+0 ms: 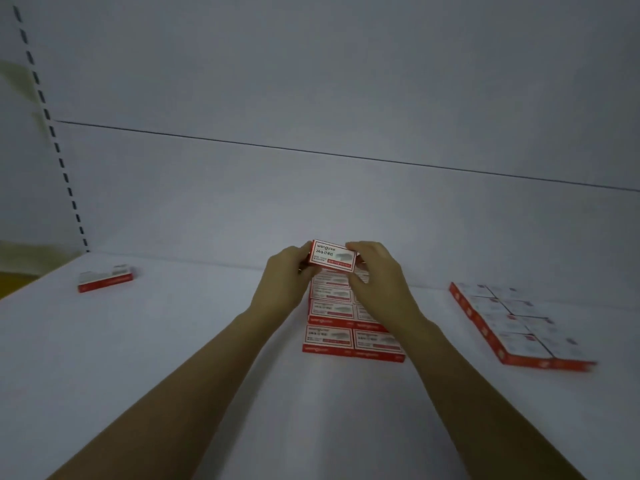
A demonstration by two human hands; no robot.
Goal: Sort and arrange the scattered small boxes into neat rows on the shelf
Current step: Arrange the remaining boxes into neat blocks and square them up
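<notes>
So the white shelf (173, 341) has three lots of stuff on it. Way off on the left there's a lone box (105, 278), red-edged and lying flat near the slotted upright (52, 133), well apart from everything else. Over on the right is the right block (512, 323), the same red-and-white boxes packed two across and touching each other, sitting at a bit of an angle. It's blurry over there, so I can't read any labels. Dead centre is the middle block (346, 337), two columns side by side, with the boxes flat, labels up and red front edges facing the camera. Behind it all is a plain grey back panel (346, 81) with a thin dark seam running across it.

The hands and wrists cover the far part of the middle block, so I can't tell how many rows it has back there.

Both bare forearms come up from the bottom of the view and converge at the far end of that block. Between them is the held box (332, 256), tipped so its label (24/6 is readable) faces the camera, just above the far boxes and close to the back panel. The left hand (285, 277) grips the box's left end with its fingers curled round it. The right hand (377, 275) pinches the right end, fingers hooked over the top corner and thumb low beneath it. Can't tell if the box is touching the ones beneath it.
</notes>
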